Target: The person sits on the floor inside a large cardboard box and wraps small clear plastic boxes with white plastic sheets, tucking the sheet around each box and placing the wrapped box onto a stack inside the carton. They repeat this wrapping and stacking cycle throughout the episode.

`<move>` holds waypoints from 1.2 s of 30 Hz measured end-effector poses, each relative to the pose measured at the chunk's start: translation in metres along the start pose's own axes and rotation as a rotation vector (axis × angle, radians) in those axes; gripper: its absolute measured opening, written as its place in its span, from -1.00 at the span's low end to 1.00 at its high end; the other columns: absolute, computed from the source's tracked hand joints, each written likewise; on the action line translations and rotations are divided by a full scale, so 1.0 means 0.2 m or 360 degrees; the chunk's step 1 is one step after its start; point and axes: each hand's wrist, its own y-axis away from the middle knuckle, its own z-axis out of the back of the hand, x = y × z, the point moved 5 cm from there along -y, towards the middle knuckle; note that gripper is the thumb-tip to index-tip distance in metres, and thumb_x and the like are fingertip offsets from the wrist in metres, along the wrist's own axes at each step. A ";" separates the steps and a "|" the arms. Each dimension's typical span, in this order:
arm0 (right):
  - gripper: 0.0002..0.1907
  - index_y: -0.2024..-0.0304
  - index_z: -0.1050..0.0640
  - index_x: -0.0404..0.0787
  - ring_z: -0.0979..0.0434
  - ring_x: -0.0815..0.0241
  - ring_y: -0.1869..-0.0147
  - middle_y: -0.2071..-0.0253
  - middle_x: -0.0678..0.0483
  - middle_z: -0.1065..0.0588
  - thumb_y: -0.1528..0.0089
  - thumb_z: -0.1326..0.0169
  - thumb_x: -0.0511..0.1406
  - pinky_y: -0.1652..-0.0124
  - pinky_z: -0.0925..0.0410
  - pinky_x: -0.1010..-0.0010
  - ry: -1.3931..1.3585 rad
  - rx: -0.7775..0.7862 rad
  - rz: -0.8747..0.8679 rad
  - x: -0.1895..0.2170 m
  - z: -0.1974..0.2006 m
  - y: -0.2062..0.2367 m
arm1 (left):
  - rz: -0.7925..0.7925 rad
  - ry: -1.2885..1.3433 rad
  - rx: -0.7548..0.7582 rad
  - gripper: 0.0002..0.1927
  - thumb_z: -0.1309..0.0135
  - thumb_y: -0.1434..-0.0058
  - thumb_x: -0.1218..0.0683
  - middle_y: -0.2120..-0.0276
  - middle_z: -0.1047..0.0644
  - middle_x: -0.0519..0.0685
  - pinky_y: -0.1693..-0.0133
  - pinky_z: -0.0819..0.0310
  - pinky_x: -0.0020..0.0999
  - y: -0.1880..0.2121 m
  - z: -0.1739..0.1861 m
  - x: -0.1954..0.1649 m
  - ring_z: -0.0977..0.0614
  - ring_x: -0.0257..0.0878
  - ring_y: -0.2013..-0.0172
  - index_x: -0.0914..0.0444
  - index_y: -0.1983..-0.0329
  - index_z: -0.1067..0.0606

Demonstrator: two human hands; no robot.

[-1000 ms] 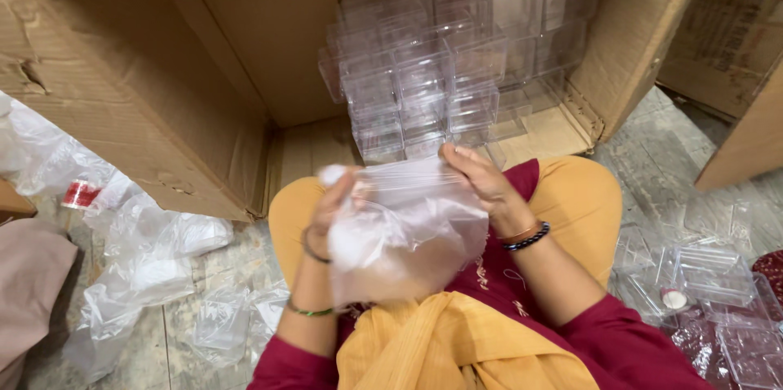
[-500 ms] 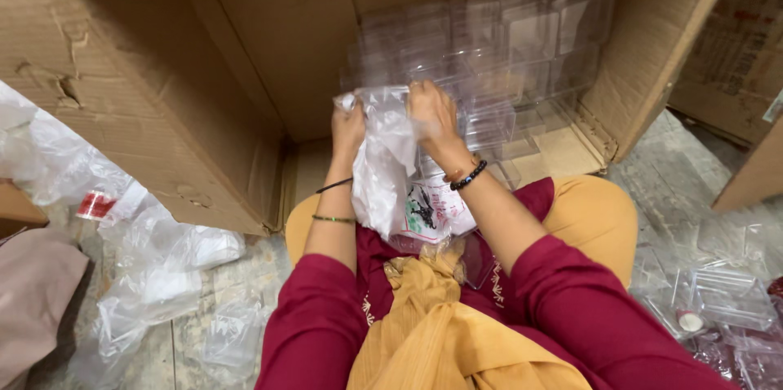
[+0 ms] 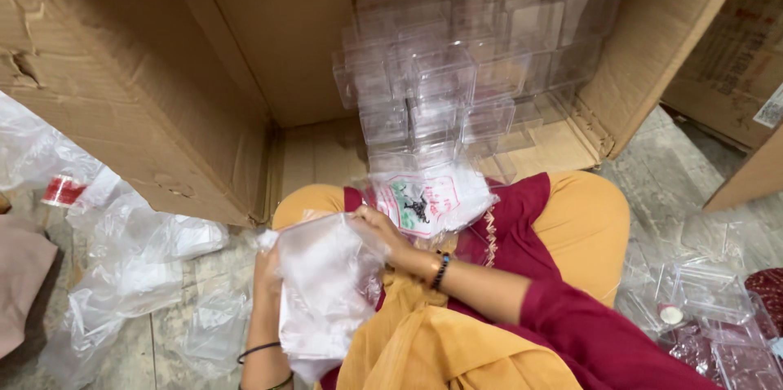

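- Lying open on its side ahead: big brown cardboard carton [image 3: 204,72], stacked clear plastic boxes [image 3: 465,80] inside toward right.
- Heaped on floor at left: crumpled clear bags [image 3: 122,268]; small red-and-white label [image 3: 64,190] among them.
- Resting on lap: clear packet [image 3: 428,198] with red-and-green printed card.
- Gripped over left knee: clear plastic bag [image 3: 322,292], left hand [image 3: 267,268] behind it, right hand [image 3: 379,231] pinching top edge; hands close together.

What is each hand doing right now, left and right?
Left hand: mostly hidden behind the clear plastic bag, gripping its left edge.
Right hand: closed on the bag's top edge, fingers pinching the plastic.
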 end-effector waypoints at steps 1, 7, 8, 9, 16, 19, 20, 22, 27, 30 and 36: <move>-0.86 0.13 -0.46 -0.27 -0.38 0.36 0.24 0.30 0.14 -0.41 -0.45 0.01 -0.30 0.25 -0.32 0.45 0.0202 0.0004 0.0114 0.01 -0.02 0.01 | 0.0098 0.0025 -0.0002 -0.57 -0.07 -0.40 -0.02 0.13 -0.56 0.07 0.14 -0.51 -0.28 0.01 0.04 0.06 -0.59 -0.22 0.15 0.49 -0.02 -0.54; -0.79 0.08 -0.50 -0.28 -0.57 0.05 0.22 0.32 -0.08 -0.52 -0.39 0.03 -0.25 0.21 -0.40 0.32 0.0588 0.0271 0.0227 0.16 -0.10 0.02 | 0.1049 0.0245 0.0728 -0.41 -0.08 -0.37 -0.16 0.13 -0.57 0.15 0.12 -0.50 -0.21 0.33 0.21 0.43 -0.60 -0.14 0.15 0.54 -0.02 -0.52; -0.78 0.08 -0.51 -0.27 -0.59 0.02 0.18 0.29 -0.09 -0.53 -0.39 0.01 -0.24 0.20 -0.41 0.29 0.0676 0.0389 0.0272 0.18 -0.14 0.02 | 0.1159 0.0151 0.0951 -0.38 -0.08 -0.37 -0.18 0.13 -0.57 0.16 0.12 -0.50 -0.20 0.40 0.18 0.51 -0.60 -0.13 0.14 0.55 -0.02 -0.52; -0.78 0.07 -0.53 -0.27 -0.61 -0.01 0.15 0.26 -0.10 -0.54 -0.39 -0.01 -0.23 0.18 -0.41 0.27 0.0760 0.0509 0.0320 0.20 -0.18 0.03 | 0.1160 0.0023 0.0979 -0.35 -0.09 -0.36 -0.20 0.13 -0.57 0.18 0.12 -0.49 -0.18 0.43 0.17 0.58 -0.60 -0.12 0.14 0.55 -0.02 -0.52; -0.69 0.02 -0.52 -0.26 -0.49 -0.08 -0.11 0.04 -0.07 -0.49 -0.23 -0.23 -0.31 -0.11 -0.38 0.14 0.1385 -0.0296 0.0785 0.36 0.26 0.06 | 0.1484 0.0158 0.0231 -0.15 -0.10 -0.34 -0.37 0.13 -0.58 0.27 0.09 -0.47 -0.10 0.27 0.76 0.49 -0.61 -0.03 0.14 0.61 -0.02 -0.50; -0.29 -0.24 -0.35 -0.34 -0.32 -0.15 -0.30 -0.20 -0.21 -0.37 -0.06 -0.23 -0.29 -0.15 -0.21 -0.01 0.2035 -0.0299 0.0788 0.35 0.45 0.06 | 0.1324 -0.0180 -0.0230 -0.07 -0.10 -0.32 -0.44 0.12 -0.58 0.31 0.08 -0.47 -0.07 0.17 0.90 0.48 -0.61 0.01 0.14 0.63 -0.01 -0.49; -0.22 -0.27 -0.33 -0.30 -0.31 -0.12 -0.31 -0.22 -0.20 -0.36 -0.01 -0.23 -0.30 -0.15 -0.18 -0.02 0.2226 -0.0282 0.0733 0.33 0.47 0.05 | 0.1235 -0.0365 -0.0392 -0.04 -0.10 -0.32 -0.46 0.12 -0.59 0.32 0.08 -0.46 -0.06 0.14 0.90 0.48 -0.61 0.02 0.14 0.64 -0.01 -0.49; -0.18 -0.29 -0.31 -0.28 -0.32 -0.08 -0.31 -0.21 -0.17 -0.37 0.02 -0.23 -0.28 -0.14 -0.16 -0.02 0.2347 -0.0221 0.0626 0.31 0.50 0.04 | 0.0861 -0.0967 -0.0486 0.02 -0.11 -0.31 -0.51 0.12 -0.59 0.35 0.07 -0.46 -0.04 0.08 0.84 0.44 -0.61 0.04 0.14 0.66 -0.01 -0.48; -0.30 -0.25 -0.32 -0.29 -0.42 -0.05 -0.19 -0.08 -0.12 -0.45 -0.11 -0.21 -0.19 -0.09 -0.13 -0.04 0.2100 -0.0151 0.0557 0.41 0.51 0.01 | 0.0157 -0.2020 -0.0625 -0.11 -0.30 -0.11 -0.43 0.27 -0.60 0.45 0.13 -0.54 0.02 0.02 0.72 0.10 -0.64 0.23 0.22 0.57 0.16 -0.59; -0.27 -0.26 -0.33 -0.30 -0.43 -0.10 -0.12 -0.01 -0.17 -0.46 -0.12 -0.23 -0.14 -0.05 -0.12 -0.07 0.2264 -0.0060 0.0649 0.54 0.55 -0.14 | -0.0043 -0.1088 -0.0554 -0.48 -0.15 -0.32 -0.19 0.41 -0.67 0.16 0.26 -0.52 -0.16 0.04 0.55 -0.19 -0.68 -0.10 0.37 0.42 0.24 -0.67; -0.77 0.11 -0.56 -0.20 -0.44 -0.05 -0.26 -0.09 -0.12 -0.48 -0.17 -0.14 -0.34 -0.25 -0.12 -0.08 0.3081 -0.0137 0.0693 0.70 0.49 -0.42 | -0.0269 0.0119 0.0106 -0.74 -0.03 -0.44 0.02 0.33 -0.59 -0.19 0.30 -0.42 -0.51 -0.08 -0.34 -0.44 -0.54 -0.43 0.35 0.25 0.11 -0.66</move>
